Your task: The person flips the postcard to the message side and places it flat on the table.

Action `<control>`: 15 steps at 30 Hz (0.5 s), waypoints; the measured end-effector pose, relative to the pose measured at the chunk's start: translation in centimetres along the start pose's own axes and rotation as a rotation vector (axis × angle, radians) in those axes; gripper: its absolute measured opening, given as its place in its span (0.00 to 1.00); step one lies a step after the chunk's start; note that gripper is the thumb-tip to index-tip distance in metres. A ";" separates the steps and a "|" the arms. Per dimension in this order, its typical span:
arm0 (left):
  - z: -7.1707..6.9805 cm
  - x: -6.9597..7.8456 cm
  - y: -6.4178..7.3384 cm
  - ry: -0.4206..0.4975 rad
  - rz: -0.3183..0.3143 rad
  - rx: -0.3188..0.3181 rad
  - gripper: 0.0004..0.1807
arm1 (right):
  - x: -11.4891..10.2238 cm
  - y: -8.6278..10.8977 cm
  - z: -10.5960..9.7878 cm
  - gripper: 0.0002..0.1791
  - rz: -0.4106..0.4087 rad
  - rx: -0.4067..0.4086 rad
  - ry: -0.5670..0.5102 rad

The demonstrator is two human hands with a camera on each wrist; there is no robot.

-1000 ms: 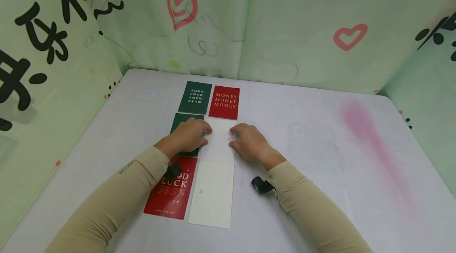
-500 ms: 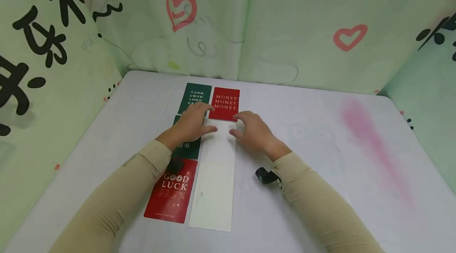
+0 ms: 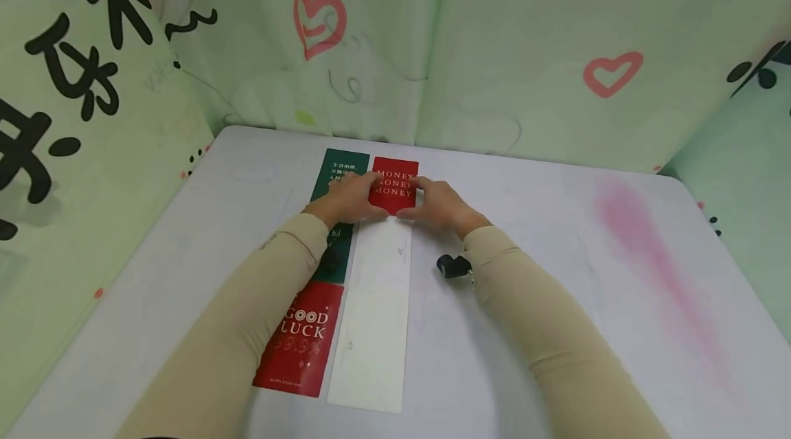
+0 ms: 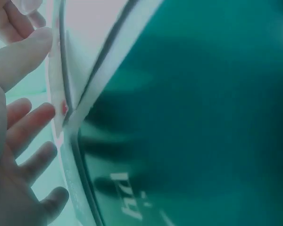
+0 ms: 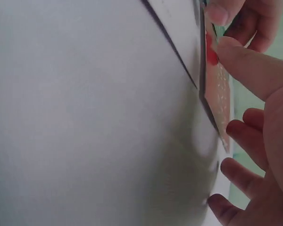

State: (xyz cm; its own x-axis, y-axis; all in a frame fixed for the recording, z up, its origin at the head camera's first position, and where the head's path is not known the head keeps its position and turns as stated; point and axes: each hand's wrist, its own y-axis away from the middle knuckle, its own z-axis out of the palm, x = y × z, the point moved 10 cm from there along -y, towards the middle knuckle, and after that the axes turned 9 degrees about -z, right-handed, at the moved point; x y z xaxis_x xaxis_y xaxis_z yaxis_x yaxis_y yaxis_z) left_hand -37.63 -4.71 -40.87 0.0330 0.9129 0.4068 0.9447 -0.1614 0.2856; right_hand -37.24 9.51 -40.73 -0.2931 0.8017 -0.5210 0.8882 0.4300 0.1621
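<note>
Left hand (image 3: pixel 346 197): pinching red MONEY card (image 3: pixel 393 185) at its 9 o'clock edge
Right hand (image 3: pixel 440 205): pinching its 3 o'clock edge
Card: far end of surface (image 3: pixel 544 253), 12 o'clock

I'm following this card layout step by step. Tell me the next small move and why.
Probably lift the red money card and turn it over. Both the left hand and right hand pinch its edges, its near edge looks raised in the wrist views, and the two cards below already lie white side up.
</note>
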 end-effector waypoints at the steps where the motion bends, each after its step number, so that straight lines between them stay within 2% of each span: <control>1: 0.1 0.0 -0.1 -0.006 0.000 -0.001 0.48 | 0.1 -0.1 0.3 0.46 0.005 -0.008 0.007; 9: 0.3 0.1 -0.7 -0.050 0.000 -0.004 0.45 | -0.3 -0.6 0.6 0.39 -0.057 0.011 0.207; 15: 0.3 -0.1 -1.1 -0.075 -0.012 -0.025 0.44 | -0.6 -0.8 0.8 0.38 -0.085 -0.024 0.270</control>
State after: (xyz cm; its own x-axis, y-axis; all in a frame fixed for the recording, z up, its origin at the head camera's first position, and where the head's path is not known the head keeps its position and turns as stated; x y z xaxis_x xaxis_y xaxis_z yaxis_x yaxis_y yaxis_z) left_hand -38.54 -4.50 -41.51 0.0472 0.9402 0.3374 0.9367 -0.1590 0.3119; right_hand -37.50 8.32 -41.22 -0.4529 0.8424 -0.2919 0.8485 0.5078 0.1491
